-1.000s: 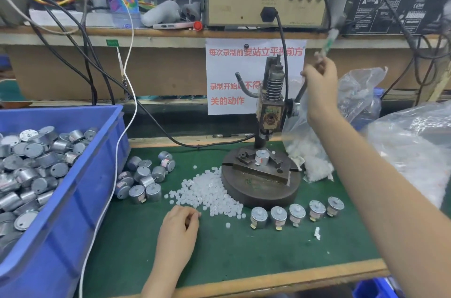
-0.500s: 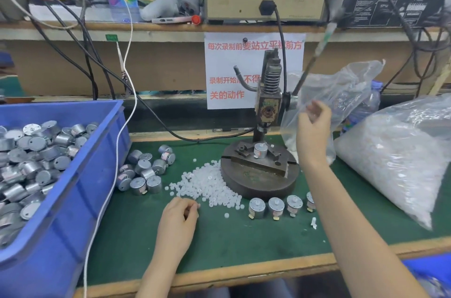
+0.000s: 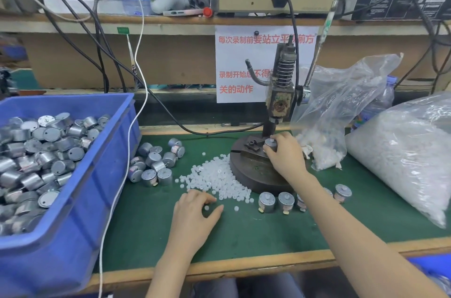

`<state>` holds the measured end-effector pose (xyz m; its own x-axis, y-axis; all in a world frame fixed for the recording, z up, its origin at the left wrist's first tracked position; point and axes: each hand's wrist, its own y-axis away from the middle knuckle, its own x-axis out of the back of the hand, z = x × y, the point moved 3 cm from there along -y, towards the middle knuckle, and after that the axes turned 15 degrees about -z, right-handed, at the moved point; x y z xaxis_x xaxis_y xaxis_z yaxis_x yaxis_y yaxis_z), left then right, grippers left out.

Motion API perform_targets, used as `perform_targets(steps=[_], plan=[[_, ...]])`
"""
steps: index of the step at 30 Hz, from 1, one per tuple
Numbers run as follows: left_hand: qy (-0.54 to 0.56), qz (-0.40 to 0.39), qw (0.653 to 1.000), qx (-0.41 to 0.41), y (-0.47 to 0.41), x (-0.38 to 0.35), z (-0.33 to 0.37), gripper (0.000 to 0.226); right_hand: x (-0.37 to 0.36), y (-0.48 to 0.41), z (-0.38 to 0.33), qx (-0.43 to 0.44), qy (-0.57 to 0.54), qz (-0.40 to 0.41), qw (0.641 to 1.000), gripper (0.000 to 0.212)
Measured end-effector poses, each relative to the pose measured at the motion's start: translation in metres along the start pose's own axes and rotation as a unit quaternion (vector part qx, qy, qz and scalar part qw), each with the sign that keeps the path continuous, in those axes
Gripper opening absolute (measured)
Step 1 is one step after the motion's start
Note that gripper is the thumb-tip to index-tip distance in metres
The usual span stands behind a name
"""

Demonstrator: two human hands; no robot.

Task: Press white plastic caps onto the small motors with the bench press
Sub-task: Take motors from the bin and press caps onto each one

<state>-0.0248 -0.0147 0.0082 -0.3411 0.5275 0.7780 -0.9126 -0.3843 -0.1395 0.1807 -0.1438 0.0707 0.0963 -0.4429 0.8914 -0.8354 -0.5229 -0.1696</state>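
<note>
Your right hand (image 3: 286, 159) has its grip round the motor (image 3: 270, 144) seated on the bench press (image 3: 279, 100) base. Your left hand (image 3: 195, 212), grip wide, rests on the surface (image 3: 268, 231) at six o'clock of the white caps (image 3: 216, 175).

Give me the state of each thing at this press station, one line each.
right hand, grips the motor on the fixture.
press lever, up, no hand on it.
left hand, loose on the mat beside the cap pile.
row of motors, upright before the press base.
blue bin, heaped full.
clear bag, mouth open.
</note>
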Motion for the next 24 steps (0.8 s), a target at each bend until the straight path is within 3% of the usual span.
perform_targets(steps=[7, 16, 22, 24], plan=[[0.002, 0.001, 1.0, -0.008, -0.002, -0.001, -0.002, 0.007, -0.001, 0.039, -0.003, -0.024, 0.098, 0.018, 0.995, 0.041], [0.02, -0.007, 1.0, 0.003, -0.002, 0.0, -0.004, 0.017, -0.001, 0.117, -0.005, 0.092, -0.091, -0.075, 0.989, 0.025], [0.026, 0.002, 1.0, 0.004, -0.002, 0.001, -0.003, 0.018, -0.014, 0.139, 0.005, 0.138, 0.028, -0.127, 0.982, 0.033], [0.027, 0.005, 1.0, 0.004, -0.001, 0.001, -0.003, 0.019, -0.015, 0.14, 0.004, 0.14, 0.076, -0.092, 0.983, 0.034]])
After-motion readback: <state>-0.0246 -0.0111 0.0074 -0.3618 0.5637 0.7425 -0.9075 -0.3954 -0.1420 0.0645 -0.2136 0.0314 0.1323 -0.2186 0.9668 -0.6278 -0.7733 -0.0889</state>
